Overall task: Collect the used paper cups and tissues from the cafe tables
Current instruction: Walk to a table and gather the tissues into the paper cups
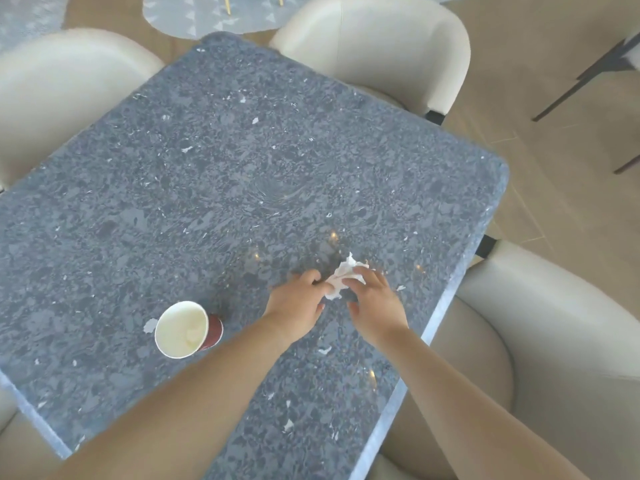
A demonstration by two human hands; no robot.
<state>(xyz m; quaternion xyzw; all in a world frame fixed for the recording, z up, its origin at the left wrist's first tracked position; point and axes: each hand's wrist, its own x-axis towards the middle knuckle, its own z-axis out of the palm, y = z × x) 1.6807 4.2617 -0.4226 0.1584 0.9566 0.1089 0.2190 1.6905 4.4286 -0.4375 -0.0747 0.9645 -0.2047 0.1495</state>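
A crumpled white tissue (341, 277) lies on the grey speckled stone table (207, 174), near its right edge. My left hand (298, 304) and my right hand (375, 303) meet over it, and the fingers of both curl onto the tissue. A paper cup (185, 329), red outside and white inside, stands upright to the left of my left hand. It looks empty apart from some pale residue at the bottom. Neither hand touches the cup.
Cream upholstered chairs surround the table: one at the far left (59, 95), one at the far side (388, 46), one close on the right (540, 341). Dark legs of another chair (588, 71) stand on the beige tiled floor at the upper right.
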